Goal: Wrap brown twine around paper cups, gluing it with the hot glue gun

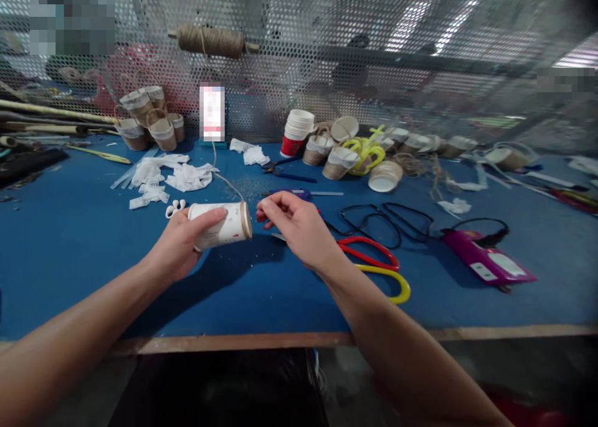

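Note:
My left hand (pixel 180 243) grips a white printed paper cup (pixel 217 224) lying on its side above the blue table. Brown twine (pixel 246 220) is wound around the cup's right end, and a loose strand (pixel 227 181) runs up from it toward the back. Just right of the cup, my right hand (pixel 299 227) has its fingers curled in a pinch; whatever they may hold is hidden. Beneath that hand lie scissors with a red-and-yellow handle (pixel 396 264). A blue glue gun (pixel 299 194) with a pale stick rests behind it.
A twine spool (pixel 210 40) hangs on the mesh partition. Twine-covered cups (pixel 162 134) stand back left, others (pixel 340 163) back right beside stacked paper cups (pixel 299 124). White scraps (pixel 189 176), pliers (pixel 294 176) and a purple power strip (pixel 488 259) with black cable lie about.

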### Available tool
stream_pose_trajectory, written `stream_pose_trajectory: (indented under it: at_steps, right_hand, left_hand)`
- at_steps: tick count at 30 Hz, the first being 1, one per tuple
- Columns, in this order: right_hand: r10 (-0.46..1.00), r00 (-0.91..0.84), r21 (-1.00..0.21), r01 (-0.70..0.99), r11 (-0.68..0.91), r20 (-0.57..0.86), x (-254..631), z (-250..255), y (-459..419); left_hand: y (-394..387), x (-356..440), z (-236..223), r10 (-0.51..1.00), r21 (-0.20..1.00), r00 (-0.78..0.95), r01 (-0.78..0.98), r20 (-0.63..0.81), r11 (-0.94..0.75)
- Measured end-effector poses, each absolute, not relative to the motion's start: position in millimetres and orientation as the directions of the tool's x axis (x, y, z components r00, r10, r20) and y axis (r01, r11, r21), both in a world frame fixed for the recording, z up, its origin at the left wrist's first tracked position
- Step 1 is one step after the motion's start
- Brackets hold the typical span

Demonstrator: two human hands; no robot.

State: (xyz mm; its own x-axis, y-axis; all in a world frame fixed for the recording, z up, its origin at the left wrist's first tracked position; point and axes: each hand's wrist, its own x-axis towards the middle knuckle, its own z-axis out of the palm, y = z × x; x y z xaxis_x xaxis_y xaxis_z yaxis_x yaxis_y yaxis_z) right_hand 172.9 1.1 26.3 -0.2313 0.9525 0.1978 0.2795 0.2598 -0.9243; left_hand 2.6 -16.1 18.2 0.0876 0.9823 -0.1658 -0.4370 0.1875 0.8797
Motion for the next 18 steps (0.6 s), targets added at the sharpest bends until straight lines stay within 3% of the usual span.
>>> stream_pose_trajectory:
  at_steps: [6, 18]
  right_hand:
    - [0.882, -0.379, -0.819, 0.386, 0.425, 0.279, 167, 29, -10]
    - [0.891, -0.376, -0.814, 0.415, 0.407, 0.254, 166, 28, -13]
  left_hand:
    - [-12, 3, 13, 0.973, 0.89, 0.047, -0.394, -0.228, 0.228]
    - [-19, 6, 13, 0.995, 0.933, -0.012, -0.349, -0.098, 0.088]
